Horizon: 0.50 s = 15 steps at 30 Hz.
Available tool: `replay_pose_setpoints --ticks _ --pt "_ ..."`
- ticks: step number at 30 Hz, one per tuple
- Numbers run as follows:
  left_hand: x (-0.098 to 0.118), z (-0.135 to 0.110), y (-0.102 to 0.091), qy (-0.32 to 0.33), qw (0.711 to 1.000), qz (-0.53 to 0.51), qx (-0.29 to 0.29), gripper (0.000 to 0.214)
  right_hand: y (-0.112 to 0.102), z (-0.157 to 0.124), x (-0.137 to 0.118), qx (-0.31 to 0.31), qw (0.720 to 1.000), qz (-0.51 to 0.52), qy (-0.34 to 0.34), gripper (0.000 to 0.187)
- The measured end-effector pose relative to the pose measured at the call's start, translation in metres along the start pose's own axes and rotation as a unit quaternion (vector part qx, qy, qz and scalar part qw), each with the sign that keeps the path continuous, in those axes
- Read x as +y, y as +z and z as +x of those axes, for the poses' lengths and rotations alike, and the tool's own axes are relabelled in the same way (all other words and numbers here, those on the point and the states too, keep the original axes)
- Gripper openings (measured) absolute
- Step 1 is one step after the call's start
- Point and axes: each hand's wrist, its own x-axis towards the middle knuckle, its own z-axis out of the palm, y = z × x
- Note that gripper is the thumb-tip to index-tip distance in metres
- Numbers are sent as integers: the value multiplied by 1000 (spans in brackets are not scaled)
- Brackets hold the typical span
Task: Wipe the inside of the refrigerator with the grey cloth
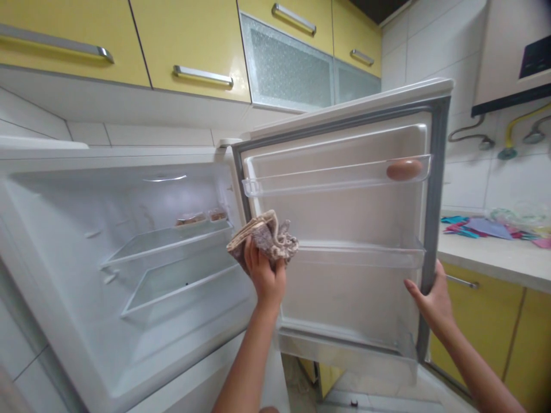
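Note:
A crumpled grey-and-beige cloth (264,235) is bunched in my left hand (266,281), fingers wrapped round its underside. That hand hovers in front of the hinge side of the open fridge door (344,218). At the door's free edge, my right hand (437,304) holds on, thumb on the inner side and the other fingers partly hidden behind the edge. An egg (403,169) lies at the right end of the upper clear door shelf (336,182). Below it are a middle door shelf (361,257) and a bottom one (344,350).
To the left is the fridge interior (77,229) with two glass shelves; small packed food (191,219) sits at the back of the upper one. Yellow cabinets (189,40) hang overhead. Colourful cloths (491,226) lie on the counter (486,255) at right, below a wall-mounted unit (503,51).

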Motion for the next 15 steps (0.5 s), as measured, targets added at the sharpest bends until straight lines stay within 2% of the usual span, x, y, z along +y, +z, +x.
replay_pose_setpoints --ticks 2,4,8,12,15 --pt "8 3 -4 73 994 28 -78 47 0 1 1 -2 1000 -4 -7 118" --pt "26 8 -5 118 979 44 -159 45 -1 1 3 -3 1000 -8 -17 116" --pt "86 14 10 179 927 92 -317 31 -2 -2 3 0 999 -16 -29 113" --pt "154 1 47 220 896 80 -377 28 -1 -2 0 5 999 -6 -43 110" --pt "193 -10 81 213 889 41 -403 36 1 1 2 10 999 2 -48 107"
